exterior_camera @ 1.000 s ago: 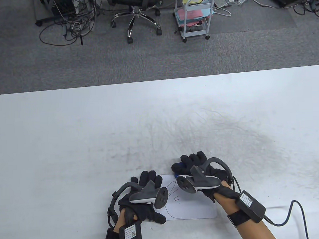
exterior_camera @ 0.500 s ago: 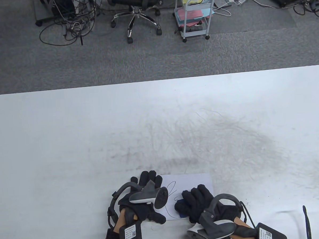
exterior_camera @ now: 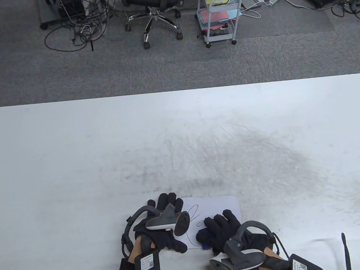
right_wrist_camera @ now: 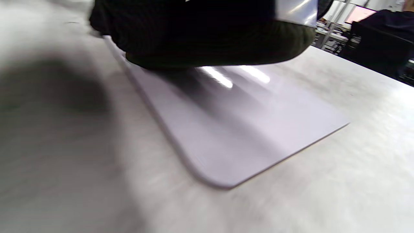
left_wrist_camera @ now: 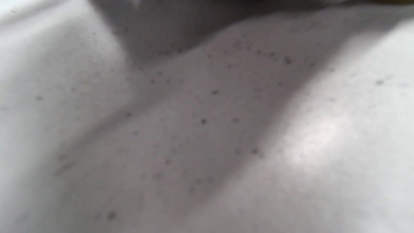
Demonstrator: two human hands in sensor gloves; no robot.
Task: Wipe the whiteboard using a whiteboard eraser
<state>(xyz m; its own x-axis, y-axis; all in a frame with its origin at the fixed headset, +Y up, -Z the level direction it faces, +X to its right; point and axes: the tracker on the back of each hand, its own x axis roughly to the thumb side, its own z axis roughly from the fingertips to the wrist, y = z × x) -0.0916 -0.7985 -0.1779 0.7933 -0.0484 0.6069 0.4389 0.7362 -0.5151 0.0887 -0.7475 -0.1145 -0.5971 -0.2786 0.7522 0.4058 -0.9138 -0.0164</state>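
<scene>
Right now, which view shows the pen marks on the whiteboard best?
Table view: dark loops on the whiteboard show between both hands. Right wrist view shows only glare on the bare board; left wrist view shows blurred tabletop, no board.

One camera looks down on my worktop (exterior_camera: 78, 146) from high above. My left wrist camera is pressed close to it; the right one looks low across the whiteboard (right_wrist_camera: 245, 129), also seen from above.
</scene>
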